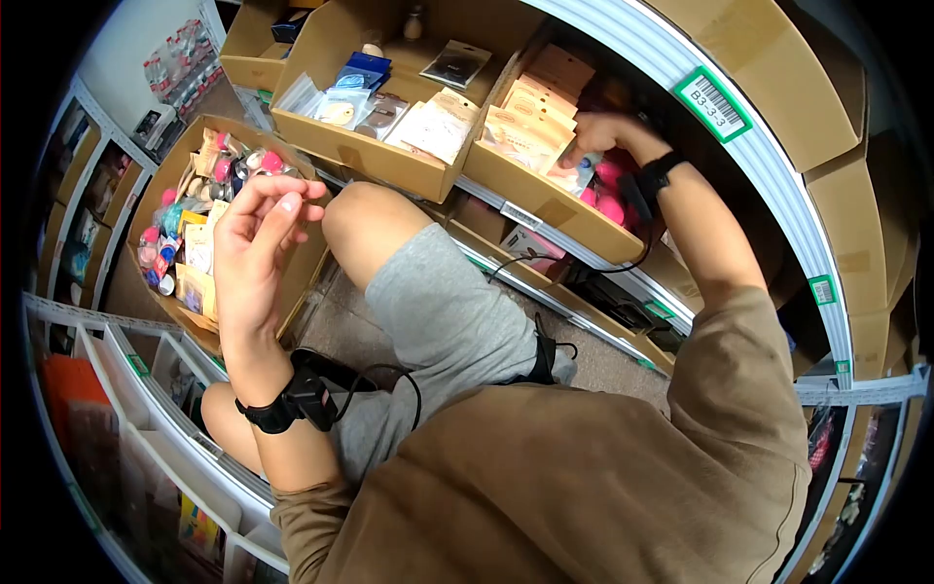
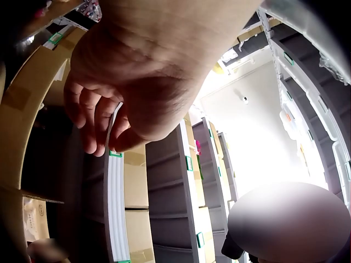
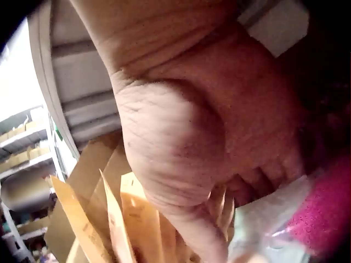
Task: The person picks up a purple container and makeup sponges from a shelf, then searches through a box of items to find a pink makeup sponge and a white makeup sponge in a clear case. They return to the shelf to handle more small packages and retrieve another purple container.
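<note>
My right hand reaches into a cardboard bin, between a row of tan card packets and bright pink round items. Close up in the right wrist view, the thumb points down beside the upright tan packets, and the fingers bend toward a clear plastic bag near a pink fuzzy item. The fingertips are partly hidden, so I cannot tell whether they grip the bag. My left hand is raised over the knee, its fingers loosely curled around nothing.
Beside the left hand, a carton on the floor holds many mixed small packaged goods. Another bin on the shelf contains flat packets. A white shelf beam with a barcode label runs above the right arm. Cables trail from both wrist cameras.
</note>
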`<move>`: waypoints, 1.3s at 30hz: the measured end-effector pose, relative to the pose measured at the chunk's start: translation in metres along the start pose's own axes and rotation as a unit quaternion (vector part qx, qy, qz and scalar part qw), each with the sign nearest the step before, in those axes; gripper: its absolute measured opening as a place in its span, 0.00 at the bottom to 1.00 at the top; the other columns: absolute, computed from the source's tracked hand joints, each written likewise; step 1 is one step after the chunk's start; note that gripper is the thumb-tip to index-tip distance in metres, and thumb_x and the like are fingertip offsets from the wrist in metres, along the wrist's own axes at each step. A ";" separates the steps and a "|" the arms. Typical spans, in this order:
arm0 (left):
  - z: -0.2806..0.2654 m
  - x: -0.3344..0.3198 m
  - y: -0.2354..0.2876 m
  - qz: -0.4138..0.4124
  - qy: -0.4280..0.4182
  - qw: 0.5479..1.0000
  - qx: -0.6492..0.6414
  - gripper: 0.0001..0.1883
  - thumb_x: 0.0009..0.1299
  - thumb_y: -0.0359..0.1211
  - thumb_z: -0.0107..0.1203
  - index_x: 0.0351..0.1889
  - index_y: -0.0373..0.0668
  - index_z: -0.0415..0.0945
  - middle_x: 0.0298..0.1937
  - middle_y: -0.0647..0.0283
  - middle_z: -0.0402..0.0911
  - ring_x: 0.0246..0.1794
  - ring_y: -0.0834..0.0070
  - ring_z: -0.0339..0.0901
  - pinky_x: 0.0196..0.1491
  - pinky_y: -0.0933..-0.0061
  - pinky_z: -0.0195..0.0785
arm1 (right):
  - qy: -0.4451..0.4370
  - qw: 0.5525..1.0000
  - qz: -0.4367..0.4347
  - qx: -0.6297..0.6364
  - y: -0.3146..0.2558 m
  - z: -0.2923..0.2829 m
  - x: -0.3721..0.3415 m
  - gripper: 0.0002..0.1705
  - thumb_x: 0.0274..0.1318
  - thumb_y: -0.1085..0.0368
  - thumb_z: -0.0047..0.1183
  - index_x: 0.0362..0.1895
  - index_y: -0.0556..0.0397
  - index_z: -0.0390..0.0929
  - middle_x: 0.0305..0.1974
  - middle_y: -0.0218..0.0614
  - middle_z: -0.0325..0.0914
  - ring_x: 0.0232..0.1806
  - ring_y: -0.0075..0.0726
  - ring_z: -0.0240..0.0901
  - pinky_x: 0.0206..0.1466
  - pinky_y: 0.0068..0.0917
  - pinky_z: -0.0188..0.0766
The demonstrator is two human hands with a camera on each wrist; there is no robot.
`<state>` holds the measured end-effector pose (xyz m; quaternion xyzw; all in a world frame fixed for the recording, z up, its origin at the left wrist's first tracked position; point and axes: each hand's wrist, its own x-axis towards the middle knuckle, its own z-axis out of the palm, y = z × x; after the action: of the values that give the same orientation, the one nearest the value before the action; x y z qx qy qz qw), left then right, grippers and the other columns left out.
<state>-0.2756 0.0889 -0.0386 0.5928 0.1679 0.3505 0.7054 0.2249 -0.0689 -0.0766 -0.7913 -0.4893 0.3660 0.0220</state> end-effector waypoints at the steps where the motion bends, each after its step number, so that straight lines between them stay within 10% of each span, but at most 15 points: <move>1: -0.001 0.000 0.000 -0.003 0.002 1.000 0.002 0.07 0.77 0.30 0.55 0.48 0.38 0.79 0.48 0.60 0.86 0.42 0.82 0.81 0.42 0.84 0.69 | -0.010 1.000 -0.018 -0.015 0.001 0.000 0.005 0.40 0.40 0.63 0.77 0.61 0.56 0.78 0.53 0.43 0.83 0.52 0.41 0.76 0.56 0.36 0.72; 15: 0.001 0.003 -0.005 -0.005 -0.006 1.000 0.009 0.07 0.77 0.30 0.56 0.48 0.39 0.78 0.47 0.60 0.86 0.42 0.82 0.81 0.42 0.84 0.69 | -0.029 0.981 0.154 -0.118 -0.036 0.010 -0.008 0.36 0.38 0.57 0.79 0.54 0.58 0.83 0.47 0.40 0.85 0.47 0.38 0.78 0.51 0.34 0.75; 19: 0.004 0.002 -0.004 -0.007 -0.001 1.000 0.014 0.06 0.77 0.30 0.56 0.48 0.40 0.78 0.47 0.60 0.86 0.41 0.82 0.81 0.42 0.84 0.69 | -0.059 0.996 0.063 0.015 -0.030 0.001 -0.010 0.44 0.37 0.50 0.80 0.58 0.61 0.79 0.51 0.45 0.83 0.48 0.44 0.78 0.51 0.39 0.75; 26: 0.004 0.002 -0.008 -0.008 -0.005 1.000 0.028 0.07 0.76 0.30 0.56 0.48 0.39 0.78 0.46 0.61 0.86 0.41 0.82 0.81 0.42 0.84 0.68 | -0.122 0.978 0.080 -0.152 0.011 0.013 0.043 0.52 0.35 0.39 0.79 0.62 0.57 0.78 0.60 0.47 0.79 0.57 0.48 0.75 0.61 0.41 0.70; 39: 0.022 0.006 -0.019 0.006 -0.056 0.997 0.058 0.07 0.75 0.29 0.56 0.48 0.38 0.78 0.45 0.62 0.86 0.42 0.81 0.81 0.46 0.80 0.70 | -0.058 0.988 -0.016 -0.141 0.004 0.008 0.022 0.47 0.37 0.45 0.79 0.61 0.56 0.79 0.55 0.49 0.82 0.53 0.48 0.78 0.57 0.38 0.74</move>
<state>-0.2520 0.0761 -0.0504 0.6520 0.1448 0.3105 0.6764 0.2286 -0.0563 -0.0959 -0.7560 -0.5489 0.3382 -0.1130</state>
